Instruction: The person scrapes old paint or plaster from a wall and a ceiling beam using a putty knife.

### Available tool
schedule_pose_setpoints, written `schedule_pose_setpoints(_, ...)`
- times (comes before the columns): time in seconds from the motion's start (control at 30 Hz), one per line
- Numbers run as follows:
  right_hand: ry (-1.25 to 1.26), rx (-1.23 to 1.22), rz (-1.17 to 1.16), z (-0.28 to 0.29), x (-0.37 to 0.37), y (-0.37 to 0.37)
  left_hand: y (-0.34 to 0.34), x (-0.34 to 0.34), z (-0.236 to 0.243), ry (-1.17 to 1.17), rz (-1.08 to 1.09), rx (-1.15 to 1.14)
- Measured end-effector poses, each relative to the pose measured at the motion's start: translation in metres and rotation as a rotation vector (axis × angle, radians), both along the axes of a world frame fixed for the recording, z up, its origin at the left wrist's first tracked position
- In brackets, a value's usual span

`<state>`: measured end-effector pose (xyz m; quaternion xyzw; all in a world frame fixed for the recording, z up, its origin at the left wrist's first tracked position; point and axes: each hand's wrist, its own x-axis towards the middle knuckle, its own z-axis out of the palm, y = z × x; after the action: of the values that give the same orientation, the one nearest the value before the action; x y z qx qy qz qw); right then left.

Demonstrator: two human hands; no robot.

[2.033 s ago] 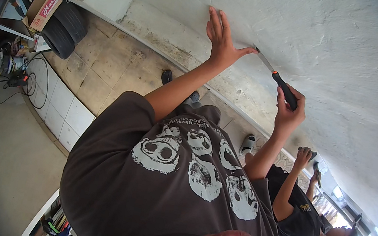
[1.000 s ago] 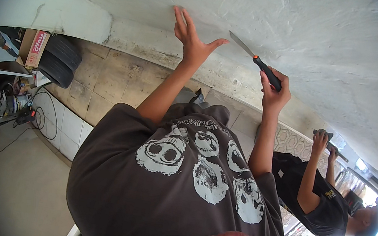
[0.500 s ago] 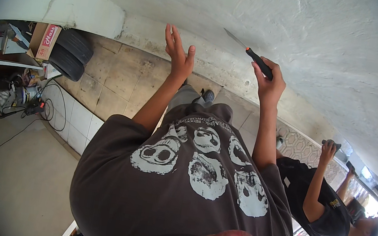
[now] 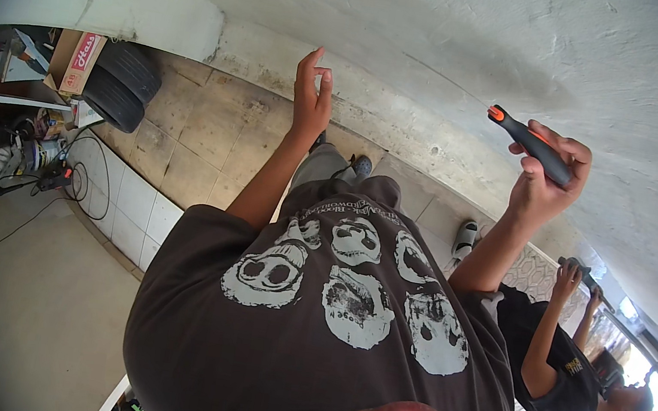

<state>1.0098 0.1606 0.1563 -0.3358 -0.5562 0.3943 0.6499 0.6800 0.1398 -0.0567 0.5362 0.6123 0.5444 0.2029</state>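
Note:
My left hand (image 4: pixel 311 102) is raised in front of the white plastered surface (image 4: pixel 463 28) with its fingers loosely apart and nothing in it. It is off the plaster. My right hand (image 4: pixel 546 181) is held up further right, gripping a tool with a black handle and an orange end (image 4: pixel 530 145). The handle end points up and left; the blade is hidden behind my hand. Below both arms is my dark grey shirt with pale skull prints (image 4: pixel 326 327).
Another person in a dark shirt (image 4: pixel 555 365) stands at the lower right, one hand (image 4: pixel 570 272) raised to the same surface. Stacked black tyres (image 4: pixel 118 87) and a cardboard box (image 4: pixel 74 63) sit at the left, with cables and small tools (image 4: pixel 24 154) on the floor.
My left hand has come off the plaster, where it lay flat. My right hand has pulled the tool away from the surface and turned it, so its blade no longer shows.

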Motion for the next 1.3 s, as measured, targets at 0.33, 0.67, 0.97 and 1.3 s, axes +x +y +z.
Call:
schedule_pose_setpoints(0.33,-0.112,-0.412,0.273,-0.028,-0.048,0.022,-0.021,-0.022,-0.014,-0.046,0.058,-0.041)
schedule_pose_setpoints(0.67,-0.135,0.122,0.054,-0.005,-0.083,0.059,-0.037,-0.031,-0.024,-0.144,0.081,0.007)
schedule_pose_setpoints(0.97,-0.133,0.370,0.140,-0.010,-0.101,0.077,-0.050,-0.037,-0.019,-0.118,0.084,-0.028)
schedule_pose_setpoints(1.3,-0.211,0.355,0.087,-0.019,-0.110,0.073,-0.062,-0.042,-0.023,-0.178,0.106,0.022)
